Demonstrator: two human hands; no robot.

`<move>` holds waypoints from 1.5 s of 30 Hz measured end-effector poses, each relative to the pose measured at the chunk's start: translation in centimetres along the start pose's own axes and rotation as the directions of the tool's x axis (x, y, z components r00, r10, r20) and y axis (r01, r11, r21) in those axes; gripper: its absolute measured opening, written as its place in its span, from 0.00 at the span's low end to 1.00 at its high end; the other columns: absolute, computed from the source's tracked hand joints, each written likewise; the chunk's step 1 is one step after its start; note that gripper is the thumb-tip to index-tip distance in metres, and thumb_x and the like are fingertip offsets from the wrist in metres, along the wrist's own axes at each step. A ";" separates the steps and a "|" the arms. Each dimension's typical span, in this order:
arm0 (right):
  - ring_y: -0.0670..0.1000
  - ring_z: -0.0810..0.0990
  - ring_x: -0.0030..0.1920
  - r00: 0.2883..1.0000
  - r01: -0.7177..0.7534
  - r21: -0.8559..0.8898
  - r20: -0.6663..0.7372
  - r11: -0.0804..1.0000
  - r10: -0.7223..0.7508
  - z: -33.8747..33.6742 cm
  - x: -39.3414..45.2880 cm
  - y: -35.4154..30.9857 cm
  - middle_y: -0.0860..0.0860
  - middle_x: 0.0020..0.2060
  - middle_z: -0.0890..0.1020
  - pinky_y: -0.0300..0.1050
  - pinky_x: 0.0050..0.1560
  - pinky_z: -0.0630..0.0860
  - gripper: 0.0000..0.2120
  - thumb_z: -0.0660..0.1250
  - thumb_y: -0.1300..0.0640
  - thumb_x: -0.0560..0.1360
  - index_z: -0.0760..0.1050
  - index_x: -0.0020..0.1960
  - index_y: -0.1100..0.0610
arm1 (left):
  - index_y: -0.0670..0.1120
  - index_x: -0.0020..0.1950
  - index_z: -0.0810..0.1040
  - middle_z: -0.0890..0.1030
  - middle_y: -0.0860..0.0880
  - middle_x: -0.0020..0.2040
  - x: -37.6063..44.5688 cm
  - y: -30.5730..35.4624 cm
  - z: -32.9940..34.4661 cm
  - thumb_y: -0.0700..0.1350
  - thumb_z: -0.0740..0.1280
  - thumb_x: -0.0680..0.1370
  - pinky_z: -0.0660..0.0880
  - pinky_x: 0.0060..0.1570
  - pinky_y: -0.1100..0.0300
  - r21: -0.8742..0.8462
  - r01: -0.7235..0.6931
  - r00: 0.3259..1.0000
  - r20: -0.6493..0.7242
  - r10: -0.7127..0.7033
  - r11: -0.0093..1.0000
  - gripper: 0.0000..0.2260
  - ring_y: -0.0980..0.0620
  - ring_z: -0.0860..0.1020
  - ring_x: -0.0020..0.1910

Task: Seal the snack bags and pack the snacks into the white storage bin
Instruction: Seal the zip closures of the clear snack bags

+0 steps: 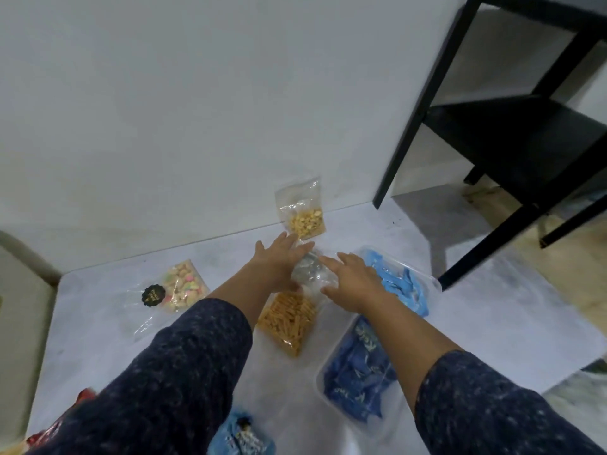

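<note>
Both hands reach out over the pale grey worktop (pixel 492 323) toward its far edge by the white wall. The left hand (pixel 279 261) lies flat with its fingers (pixel 289 239) straight, tips touching the bottom of a clear bag of yellow nuts (pixel 303 215) that leans against the wall. The right hand (pixel 353 277) is also spread, fingers relaxed and straight, pressing on the clear top of a bag of orange snack sticks (pixel 289 318) that lies between the two forearms; neither hand curls round anything.

Just right of the right hand stands the white storage bin (pixel 433 280), close to the worktop's right edge, already holding light blue packets (pixel 404 284) at its far end and dark blue packets (pixel 358 372) nearer the person. The right forearm crosses over the bin's middle.

Toward the left edge lies a clear bag of pastel puffs (pixel 184 285) with a black sticker. At the near edge sit a blue packet (pixel 243 438) and, partly hidden by the left sleeve, a red packet (pixel 59 425). A black shelf frame (pixel 512 133) stands beyond the right far corner.
</note>
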State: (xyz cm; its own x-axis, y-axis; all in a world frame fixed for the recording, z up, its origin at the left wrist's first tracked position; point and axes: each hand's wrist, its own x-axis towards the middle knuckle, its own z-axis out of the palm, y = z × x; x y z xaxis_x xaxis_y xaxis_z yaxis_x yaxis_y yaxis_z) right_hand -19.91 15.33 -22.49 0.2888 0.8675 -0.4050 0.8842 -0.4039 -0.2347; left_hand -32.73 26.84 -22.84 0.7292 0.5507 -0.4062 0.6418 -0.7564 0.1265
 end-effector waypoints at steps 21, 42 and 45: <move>0.54 0.76 0.43 0.967 0.215 0.367 -0.209 0.905 -0.145 -3.4 -0.9 -3.2 0.51 0.42 0.76 0.43 0.41 0.73 0.15 0.58 0.65 0.75 0.74 0.57 0.52 | 0.44 0.49 0.79 0.76 0.46 0.50 -3.7 -1.0 -2.8 0.35 0.61 0.75 0.72 0.47 0.54 -0.056 -0.002 0.944 -0.329 -0.017 0.998 0.09 0.44 0.77 0.48; 0.49 0.76 0.43 0.885 0.458 0.286 -0.233 0.842 -0.402 -11.0 -6.9 -20.4 0.53 0.46 0.83 0.37 0.40 0.72 0.02 0.67 0.60 0.72 0.79 0.42 0.57 | 0.46 0.46 0.82 0.81 0.47 0.44 -22.7 -9.3 -9.3 0.41 0.66 0.76 0.69 0.42 0.63 -0.583 0.139 0.727 -0.489 -0.483 0.800 0.05 0.52 0.74 0.40; 0.47 0.75 0.39 0.863 0.497 0.327 -0.283 0.804 -0.418 -11.0 -6.8 -22.1 0.51 0.40 0.81 0.32 0.37 0.69 0.02 0.71 0.58 0.71 0.80 0.43 0.56 | 0.46 0.45 0.81 0.79 0.49 0.41 -23.0 -10.3 -10.0 0.41 0.66 0.76 0.71 0.42 0.61 -0.562 0.089 0.730 -0.525 -0.438 0.823 0.05 0.51 0.74 0.39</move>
State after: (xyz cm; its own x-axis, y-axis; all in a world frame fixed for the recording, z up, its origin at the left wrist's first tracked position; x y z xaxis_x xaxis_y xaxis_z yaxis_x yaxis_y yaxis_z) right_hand -37.38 21.57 -4.80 -0.0165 0.9999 -0.0012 0.7343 0.0113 -0.6788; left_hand -53.75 25.47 -5.72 0.3760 0.9183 0.1237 0.7264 -0.3750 0.5760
